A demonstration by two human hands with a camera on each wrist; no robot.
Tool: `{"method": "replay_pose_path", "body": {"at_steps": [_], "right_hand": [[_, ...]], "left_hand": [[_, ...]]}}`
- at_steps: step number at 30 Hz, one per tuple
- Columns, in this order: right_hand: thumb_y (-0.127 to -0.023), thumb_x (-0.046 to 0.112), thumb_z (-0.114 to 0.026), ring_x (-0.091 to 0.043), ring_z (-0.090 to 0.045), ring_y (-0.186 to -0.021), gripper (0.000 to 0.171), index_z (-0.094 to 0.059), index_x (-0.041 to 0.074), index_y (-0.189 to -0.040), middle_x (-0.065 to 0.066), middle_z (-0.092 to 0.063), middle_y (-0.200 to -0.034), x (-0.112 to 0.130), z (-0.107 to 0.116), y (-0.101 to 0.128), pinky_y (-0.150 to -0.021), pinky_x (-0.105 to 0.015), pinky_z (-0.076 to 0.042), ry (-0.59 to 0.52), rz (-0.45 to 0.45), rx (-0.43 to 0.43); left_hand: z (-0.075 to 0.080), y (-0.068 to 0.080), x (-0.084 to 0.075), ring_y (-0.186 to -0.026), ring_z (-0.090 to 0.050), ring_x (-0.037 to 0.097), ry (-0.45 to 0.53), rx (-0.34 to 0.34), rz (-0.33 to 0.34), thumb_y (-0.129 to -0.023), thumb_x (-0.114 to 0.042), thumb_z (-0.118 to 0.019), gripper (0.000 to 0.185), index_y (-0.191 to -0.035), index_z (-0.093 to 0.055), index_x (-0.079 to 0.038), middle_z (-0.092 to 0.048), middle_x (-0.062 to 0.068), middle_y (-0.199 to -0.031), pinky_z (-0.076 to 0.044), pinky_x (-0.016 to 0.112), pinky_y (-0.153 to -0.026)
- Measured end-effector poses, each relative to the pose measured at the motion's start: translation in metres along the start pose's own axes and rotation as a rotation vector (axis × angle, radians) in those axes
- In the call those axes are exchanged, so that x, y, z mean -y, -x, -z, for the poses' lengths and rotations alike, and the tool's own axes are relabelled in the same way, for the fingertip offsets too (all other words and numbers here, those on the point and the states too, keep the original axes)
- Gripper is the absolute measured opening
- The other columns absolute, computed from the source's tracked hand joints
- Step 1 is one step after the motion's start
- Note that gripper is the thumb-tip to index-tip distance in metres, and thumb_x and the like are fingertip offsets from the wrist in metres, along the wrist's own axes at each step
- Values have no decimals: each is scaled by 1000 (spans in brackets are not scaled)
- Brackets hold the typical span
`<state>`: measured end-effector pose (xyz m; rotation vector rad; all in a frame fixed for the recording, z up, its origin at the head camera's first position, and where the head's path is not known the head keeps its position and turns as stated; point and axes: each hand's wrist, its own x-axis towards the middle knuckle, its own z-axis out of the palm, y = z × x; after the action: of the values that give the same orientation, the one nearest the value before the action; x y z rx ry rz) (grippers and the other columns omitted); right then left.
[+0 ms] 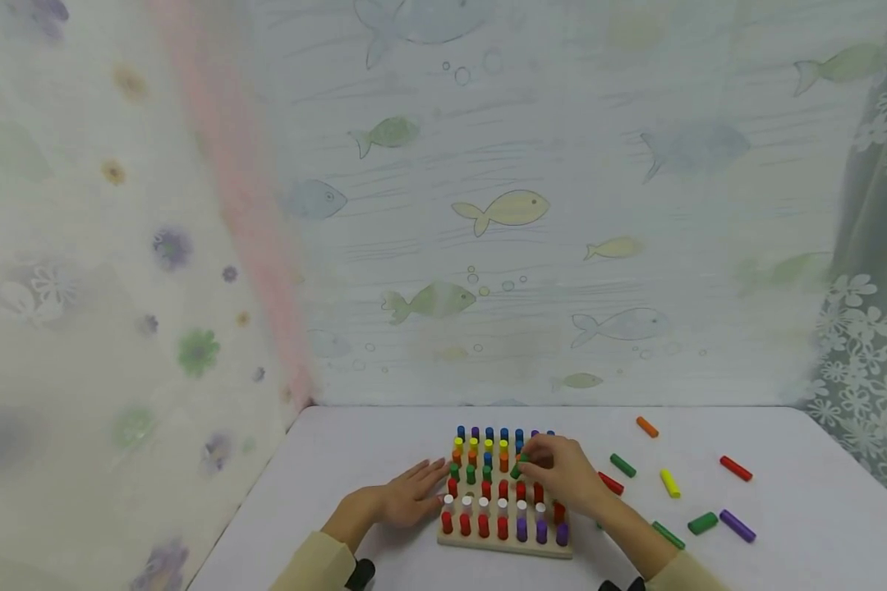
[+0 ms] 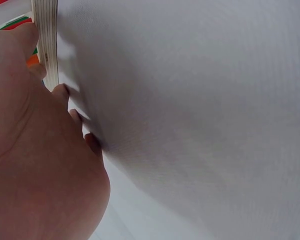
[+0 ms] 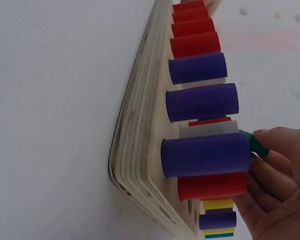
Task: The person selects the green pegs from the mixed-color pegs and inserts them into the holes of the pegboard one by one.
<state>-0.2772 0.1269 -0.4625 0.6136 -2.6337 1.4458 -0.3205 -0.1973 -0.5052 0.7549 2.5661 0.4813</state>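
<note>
A wooden peg board [image 1: 504,548] stands on the table with rows of coloured pegs upright in it. Its near row has red pegs and purple pegs [image 3: 205,155]; white, red, green, orange, yellow and blue ones stand farther back. Between thumb and fingers, my right hand [image 1: 567,474] pinches a green peg [image 1: 517,470], tilted above the green row. This green peg [image 3: 257,144] also shows in the right wrist view. At the board's left side, my left hand [image 1: 411,497] rests with extended fingers, touching the edge [image 2: 46,45].
Loose pegs lie right of the board: an orange peg [image 1: 646,427], a yellow peg [image 1: 669,483], a purple peg [image 1: 737,526], a red peg [image 1: 736,468] and several green ones, including a green peg [image 1: 703,523]. A fish-patterned curtain [image 1: 562,345] hangs behind the white table.
</note>
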Motion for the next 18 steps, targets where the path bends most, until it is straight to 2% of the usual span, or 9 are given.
{"method": "replay_pose_path", "body": {"at_steps": [6, 18], "right_hand": [[-96, 13, -72, -11, -67, -82, 10, -71, 8, -104, 3, -74, -92, 1, -8, -3, -75, -20, -56, 42, 14, 15], [-93, 10, -75, -12, -69, -82, 13, -73, 5, -105, 2, -74, -93, 5, -19, -5, -76, -31, -61, 57, -3, 5]], "left_hand": [[0, -1, 2, -158, -9, 31, 26, 8, 2, -103, -66, -39, 74, -165, -22, -29, -16, -4, -172, -14, 58, -125], [3, 4, -9, -158, -11, 28, 2, -9, 31, -105, -59, -41, 71, -165, -24, -25, -19, -4, -171, -16, 55, -125]]}}
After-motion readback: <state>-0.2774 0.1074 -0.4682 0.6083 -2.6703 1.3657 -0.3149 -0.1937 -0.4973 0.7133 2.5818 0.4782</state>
